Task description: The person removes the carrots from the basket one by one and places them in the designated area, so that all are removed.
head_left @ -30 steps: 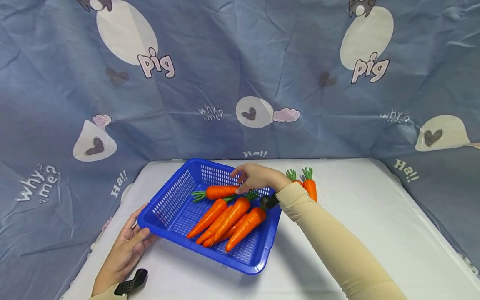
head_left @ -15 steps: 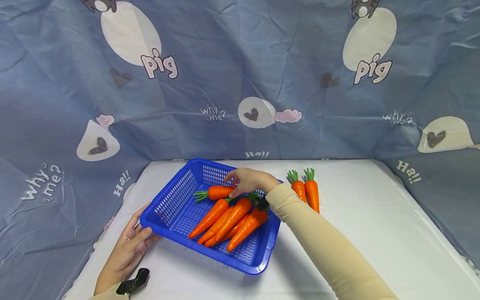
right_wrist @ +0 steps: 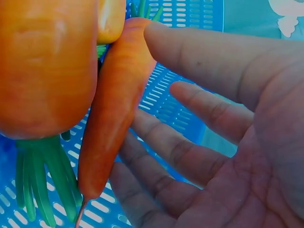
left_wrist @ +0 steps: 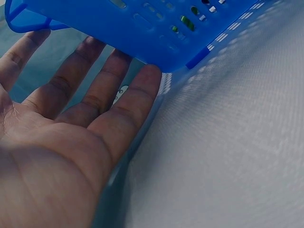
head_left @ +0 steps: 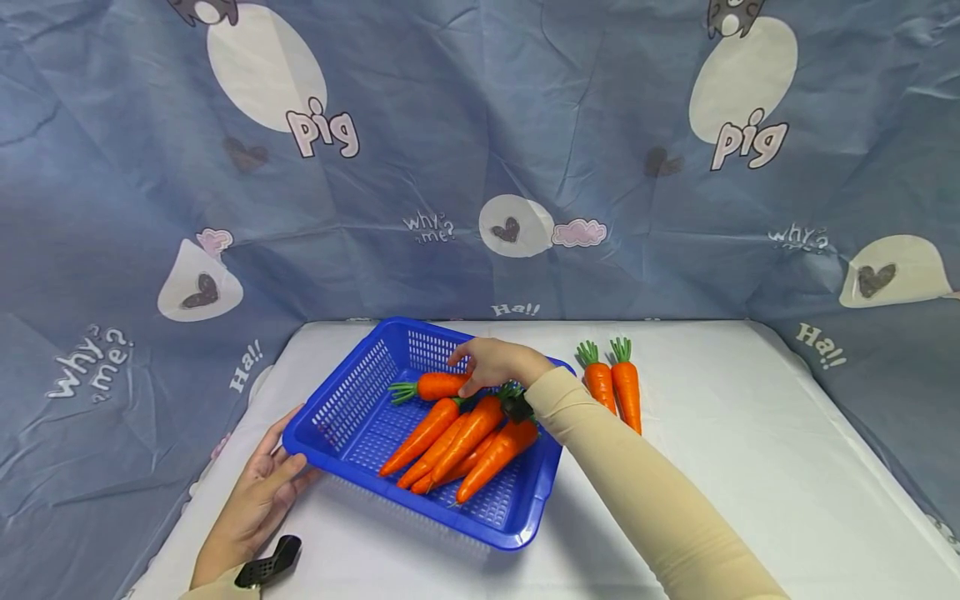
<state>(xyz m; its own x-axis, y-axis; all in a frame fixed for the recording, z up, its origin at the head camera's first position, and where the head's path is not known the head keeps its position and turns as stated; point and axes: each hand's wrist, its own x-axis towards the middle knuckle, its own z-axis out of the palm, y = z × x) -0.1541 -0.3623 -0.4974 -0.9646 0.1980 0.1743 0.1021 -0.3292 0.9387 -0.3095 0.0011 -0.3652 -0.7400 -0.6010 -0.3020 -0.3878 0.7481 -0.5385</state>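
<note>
A blue perforated plastic basket (head_left: 408,487) stands at an angle on the white table. Several orange carrots (head_left: 457,442) with green tops lie in it. My left hand (head_left: 251,504) is at its near-left corner, fingers nearly straight and fingertips touching the blue plastic, as the left wrist view shows. Over the basket's far part, my right hand (head_left: 498,362) is around a carrot (head_left: 437,386) that lies crosswise. In the right wrist view the thumb overlaps this carrot (right_wrist: 114,109) near its crown, and several fingers reach its other side. The index fingertip looks apart from it.
Two more carrots (head_left: 628,387) lie on the white tabletop (head_left: 720,467) right of the basket, beyond the right forearm. A blue printed cloth (head_left: 420,125) hangs behind and around the table. Dark wrist-worn devices (head_left: 267,562) are on both wrists.
My right hand has moved slightly left and down onto the crosswise carrot, then held almost still. The two table carrots have come into fuller view. My left hand stays at the basket corner.
</note>
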